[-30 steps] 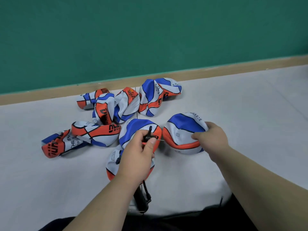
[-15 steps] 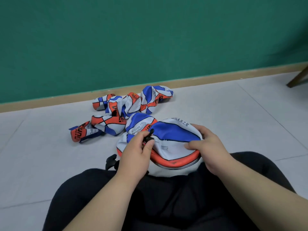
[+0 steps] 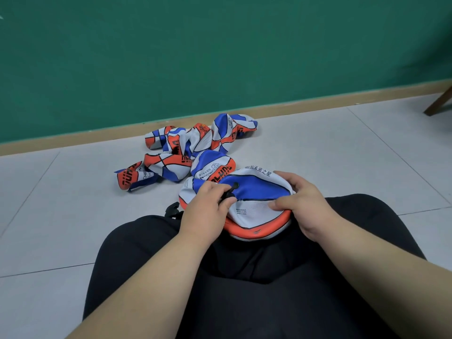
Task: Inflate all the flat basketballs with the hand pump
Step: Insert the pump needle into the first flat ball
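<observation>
A flat blue, white and orange basketball (image 3: 256, 192) lies on my lap, between my knees. My right hand (image 3: 305, 204) grips its right rim, thumb on top. My left hand (image 3: 208, 206) pinches the black nozzle end of the hand pump (image 3: 230, 192) against the ball's blue panel. Part of the pump's black body (image 3: 172, 209) shows on the floor by my left knee; the rest is hidden. Several more flat basketballs (image 3: 186, 148) lie heaped on the floor beyond.
Grey floor tiles (image 3: 61, 204) stretch to a wooden skirting board and a green wall (image 3: 220, 57). A wooden furniture leg (image 3: 439, 104) stands at the far right. My black trousers (image 3: 244, 277) fill the lower middle of the view.
The ball has come from the floor onto my lap, both hands with it. The view has pulled back, so the heap of flat balls looks farther away.
</observation>
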